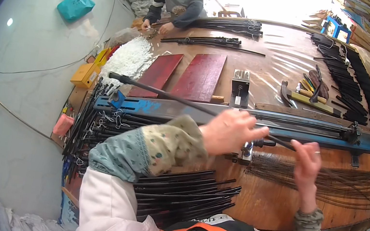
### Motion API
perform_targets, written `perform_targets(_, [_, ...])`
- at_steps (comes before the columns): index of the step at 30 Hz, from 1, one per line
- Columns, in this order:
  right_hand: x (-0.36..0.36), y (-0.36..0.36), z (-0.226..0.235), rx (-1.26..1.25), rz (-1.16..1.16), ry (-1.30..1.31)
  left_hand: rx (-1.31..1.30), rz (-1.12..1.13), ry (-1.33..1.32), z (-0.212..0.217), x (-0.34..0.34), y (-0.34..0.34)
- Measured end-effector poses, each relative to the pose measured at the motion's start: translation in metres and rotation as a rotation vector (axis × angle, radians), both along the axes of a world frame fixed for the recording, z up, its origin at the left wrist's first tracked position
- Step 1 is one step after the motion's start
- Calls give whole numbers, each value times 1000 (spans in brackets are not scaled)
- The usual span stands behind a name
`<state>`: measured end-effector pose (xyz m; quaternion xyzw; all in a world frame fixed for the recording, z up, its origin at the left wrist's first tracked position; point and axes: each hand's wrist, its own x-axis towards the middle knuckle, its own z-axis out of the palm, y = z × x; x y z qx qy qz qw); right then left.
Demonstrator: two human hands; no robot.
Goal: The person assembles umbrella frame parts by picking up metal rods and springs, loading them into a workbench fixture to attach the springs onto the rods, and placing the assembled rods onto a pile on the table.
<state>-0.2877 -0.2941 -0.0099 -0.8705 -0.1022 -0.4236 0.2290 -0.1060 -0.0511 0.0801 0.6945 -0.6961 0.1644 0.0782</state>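
Observation:
My left hand (232, 132) is closed round a long black rod (169, 95), whose thicker end points to the far left above the red boards. My right hand (307, 164) pinches the thinner stretch of it with thumb and fingers, a little to the right. Under both hands lies a blue metal rail (285, 132) with a small metal clamp (246, 152) on its near side. A bundle of long thin coiled springs (316, 179) spreads on the wooden table beneath my right hand. Close to my body, more black rods (187, 191) lie in a pile.
Across the table a person (177, 1) handles small things beside a white heap (128, 59). Two red boards (200, 76), a metal block (240, 88) and a hammer (312, 101) lie beyond the rail. Stacked black rods (347, 79) line the right; a yellow box (85, 74) sits left.

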Motion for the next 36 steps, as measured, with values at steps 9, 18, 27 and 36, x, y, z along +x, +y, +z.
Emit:
perform_targets(9, [32, 43, 6, -70, 41, -76, -18, 61, 97, -3, -5, 35])
perform_targets(18, [76, -18, -29, 237, -143, 286, -421, 478, 106, 56, 70, 128])
perform_targets(27, [196, 92, 31, 336, 361, 315, -464, 657, 252, 43, 72, 193])
perform_targets(36, [203, 100, 37, 351, 364, 317, -448, 762, 383, 10, 77, 227])
